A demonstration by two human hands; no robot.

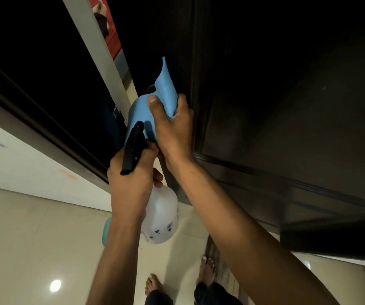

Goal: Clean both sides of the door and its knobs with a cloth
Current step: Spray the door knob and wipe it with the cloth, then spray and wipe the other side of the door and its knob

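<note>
Two bare feet are standing on the tiled floor by the door's lower edge. Above them, the left hand is gripping a spray bottle by its black trigger head. Just beyond, the right hand is clutching the blue cloth against the dark door edge, both hands touching.

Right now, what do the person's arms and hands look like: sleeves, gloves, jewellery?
Both forearms are bare as far as the frame shows, no sleeves in view. The left hand and right hand wear no gloves; no rings, watch or bands show. The right thumbnail is short and unpainted.
</note>
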